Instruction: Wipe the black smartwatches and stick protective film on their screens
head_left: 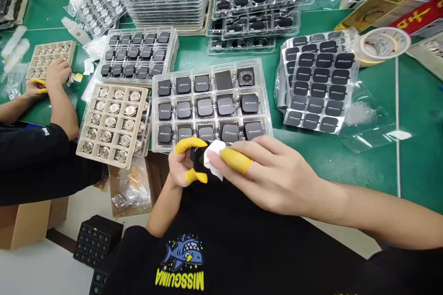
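My left hand, with yellow finger cots on its thumb and a finger, grips the sides of a black smartwatch case. White wiping cloth is pinched in my right hand, which also wears a yellow cot. The cloth meets the case and hides much of its face. Just beyond my hands lies a clear plastic tray of dark watch cases, most with printed "HiFuture" covers. One watch in its far right pocket shows a round sensor back.
Right of the tray are sheets of black labels and a tape roll. Stacked clear trays stand behind. At left, a beige tray holds metallic watch cases, near a co-worker's hand. An open carton sits below the table edge.
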Action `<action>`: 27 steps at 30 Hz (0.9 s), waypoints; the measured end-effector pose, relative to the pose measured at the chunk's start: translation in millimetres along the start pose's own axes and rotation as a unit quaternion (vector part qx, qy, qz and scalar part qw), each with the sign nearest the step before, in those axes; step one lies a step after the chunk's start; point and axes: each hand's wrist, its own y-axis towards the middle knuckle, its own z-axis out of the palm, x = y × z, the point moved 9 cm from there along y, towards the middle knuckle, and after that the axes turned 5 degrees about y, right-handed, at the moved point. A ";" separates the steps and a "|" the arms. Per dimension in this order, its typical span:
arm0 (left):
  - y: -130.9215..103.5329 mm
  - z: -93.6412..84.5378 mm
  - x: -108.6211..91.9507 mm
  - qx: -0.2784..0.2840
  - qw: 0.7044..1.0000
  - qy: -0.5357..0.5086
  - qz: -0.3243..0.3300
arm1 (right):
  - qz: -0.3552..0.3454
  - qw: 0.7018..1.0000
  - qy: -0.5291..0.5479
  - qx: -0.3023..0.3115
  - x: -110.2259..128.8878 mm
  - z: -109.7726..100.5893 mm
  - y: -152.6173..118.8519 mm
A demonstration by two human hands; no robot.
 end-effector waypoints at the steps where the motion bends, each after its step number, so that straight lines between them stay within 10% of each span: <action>1: 0.9 -0.8 -0.1 -0.005 1.000 0.004 0.001 | 0.005 1.000 -0.021 0.000 -3.1 2.0 1.4; 11: -2.2 -8.7 11.5 -0.032 0.999 -0.030 -0.026 | 0.069 0.994 -0.013 -0.089 -18.9 -26.5 -15.2; 27: -4.0 -4.1 11.7 0.033 0.999 0.005 -0.014 | -0.043 0.999 0.020 0.020 11.9 11.6 7.2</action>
